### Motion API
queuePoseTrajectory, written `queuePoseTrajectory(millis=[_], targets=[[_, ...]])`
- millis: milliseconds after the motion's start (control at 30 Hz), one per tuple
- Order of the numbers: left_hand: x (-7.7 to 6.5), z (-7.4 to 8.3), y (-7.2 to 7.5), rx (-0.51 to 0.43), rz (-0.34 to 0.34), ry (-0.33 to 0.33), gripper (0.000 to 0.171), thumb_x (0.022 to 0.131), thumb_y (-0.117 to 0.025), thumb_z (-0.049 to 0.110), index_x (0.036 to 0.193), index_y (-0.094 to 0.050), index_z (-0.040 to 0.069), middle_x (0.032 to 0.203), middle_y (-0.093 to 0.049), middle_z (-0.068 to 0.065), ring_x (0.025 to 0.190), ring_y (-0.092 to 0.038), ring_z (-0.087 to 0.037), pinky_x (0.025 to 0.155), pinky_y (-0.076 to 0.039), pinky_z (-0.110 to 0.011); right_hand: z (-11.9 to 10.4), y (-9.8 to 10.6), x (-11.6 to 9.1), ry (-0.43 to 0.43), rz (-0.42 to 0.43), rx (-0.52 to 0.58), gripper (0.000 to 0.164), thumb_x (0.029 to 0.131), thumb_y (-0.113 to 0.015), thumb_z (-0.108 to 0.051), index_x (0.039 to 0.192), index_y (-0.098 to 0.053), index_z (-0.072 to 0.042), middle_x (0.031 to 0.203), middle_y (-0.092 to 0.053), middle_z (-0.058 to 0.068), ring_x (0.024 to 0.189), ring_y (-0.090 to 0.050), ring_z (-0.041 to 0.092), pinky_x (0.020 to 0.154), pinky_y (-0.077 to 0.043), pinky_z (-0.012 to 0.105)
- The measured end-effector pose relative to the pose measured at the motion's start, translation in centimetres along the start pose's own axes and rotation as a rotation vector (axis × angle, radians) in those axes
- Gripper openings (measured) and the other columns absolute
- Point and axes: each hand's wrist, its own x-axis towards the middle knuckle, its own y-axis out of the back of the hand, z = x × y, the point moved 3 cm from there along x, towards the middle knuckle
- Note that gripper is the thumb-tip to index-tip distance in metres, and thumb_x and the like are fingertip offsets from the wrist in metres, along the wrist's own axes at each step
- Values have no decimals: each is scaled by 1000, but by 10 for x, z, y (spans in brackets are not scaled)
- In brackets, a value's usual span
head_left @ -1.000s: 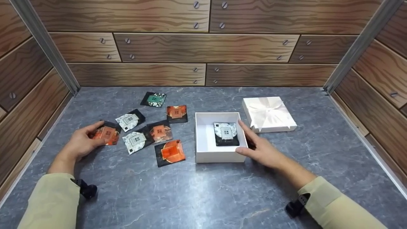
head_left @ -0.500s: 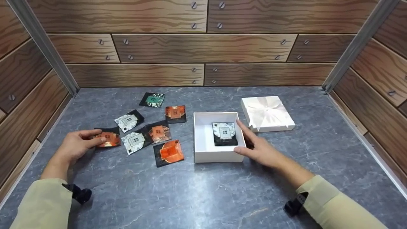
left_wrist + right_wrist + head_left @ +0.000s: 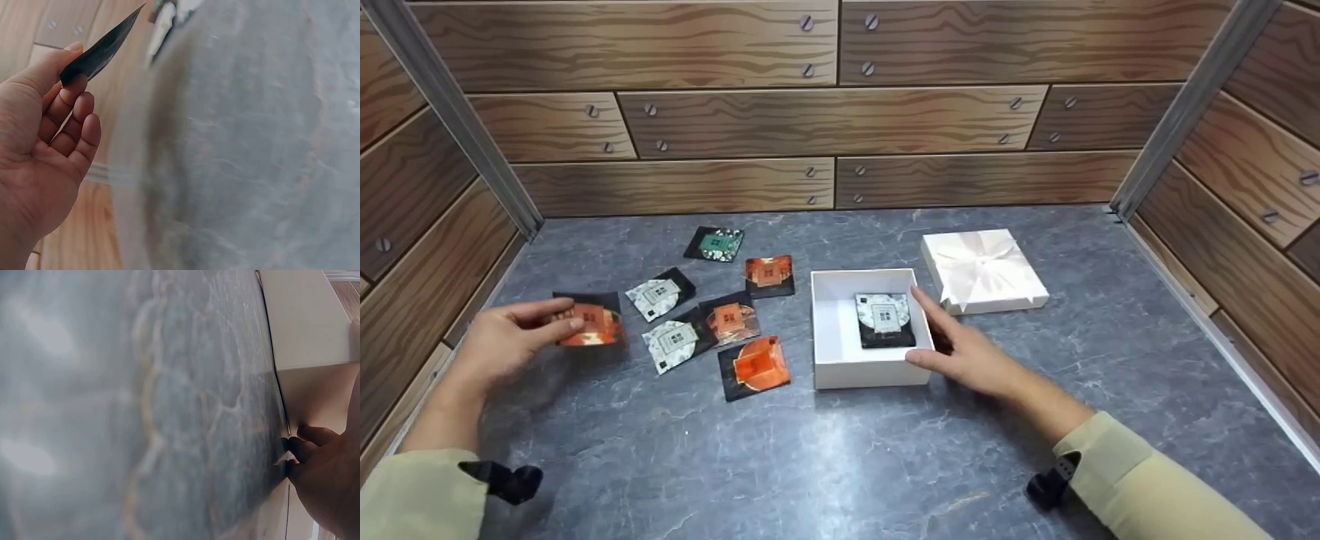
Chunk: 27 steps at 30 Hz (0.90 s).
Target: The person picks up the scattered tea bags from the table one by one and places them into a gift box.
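My left hand (image 3: pixel 506 341) pinches an orange-and-black sachet (image 3: pixel 594 322) between thumb and fingers, raised over the table's left side. From the left wrist, this sachet (image 3: pixel 107 50) shows its dark back nearly edge-on, the remaining fingers loosely bent below. My right hand (image 3: pixel 981 361) rests against the right side of a lidless white box (image 3: pixel 872 374), its thumb at the front corner and index finger along the rim. The right wrist view has the fingertips low by the box wall (image 3: pixel 306 320). Inside the box lies a white-and-black sachet (image 3: pixel 883 320).
Between left hand and box lie several sachets: two white-and-black ones (image 3: pixel 660 294), a green one (image 3: pixel 716 244) at the back, and orange ones (image 3: pixel 755 367). One white sachet overlaps an orange one (image 3: pixel 729 319). A white lid with a bow (image 3: pixel 984 270) sits behind right.
My left hand has lifted the orange-and-black sachet off the table and drawn it left, away from the other sachets. The right hand has stayed at the box.
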Motion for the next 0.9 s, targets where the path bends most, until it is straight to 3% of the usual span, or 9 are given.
queuePoseTrajectory(millis=[167, 267, 367, 500, 567, 900], targets=[[-3, 31, 7, -83, 48, -66, 64, 93, -85, 36, 142, -65, -1, 106, -72, 17, 88, -63, 5, 71, -54, -15, 0, 1, 1, 4, 3, 13, 97, 98, -74, -48, 172, -14, -33, 166, -34, 26, 143, -43, 53, 119, -30, 67], [-3, 54, 5, -99, 84, -145, 59, 93, -86, 28, 139, -66, -3, 96, -72, 23, 84, -65, 4, 69, -53, -14, 1, 0, 1, 5, 5, 3, 97, 98, -74, -49, 172, -13, -33, 165, -35, 27, 142, -44, 54, 118, -31, 67], [-3, 80, -2, -81, 97, -216, 55, 91, -87, 25, 137, -69, 1, 97, -77, 11, 81, -67, 2, 66, -54, -16, 2, 0, 1, 4, 9, -8, 96, 98, -73, -50, 172, -14, -34, 164, -36, 27, 140, -46, 55, 117, -32, 68], [-4, 115, -17, -73, 53, -261, 57, 89, -89, 30, 139, -70, 9, 109, -78, -11, 82, -70, -7, 66, -58, -21, 2, -1, 1, 2, 12, -6, 96, 98, -73, -50, 172, -14, -34, 163, -37, 27, 140, -46, 55, 117, -33, 68], [-4, 133, -26, -76, 34, -289, 58, 88, -90, 32, 139, -71, 12, 113, -77, -16, 83, -70, -12, 67, -58, -23, 2, -1, 1, 2, 12, -6, 96, 98, -73, -50, 172, -14, -34, 163, -38, 28, 140, -47, 54, 117, -33, 68], [3, 213, -83, -139, -59, -492, 55, 86, -91, 23, 138, -73, 21, 106, -79, -5, 81, -65, -25, 63, -53, -25, 2, -1, 1, 12, 14, -1, 96, 98, -74, -49, 172, -14, -33, 162, -40, 28, 138, -49, 53, 116, -36, 66]])
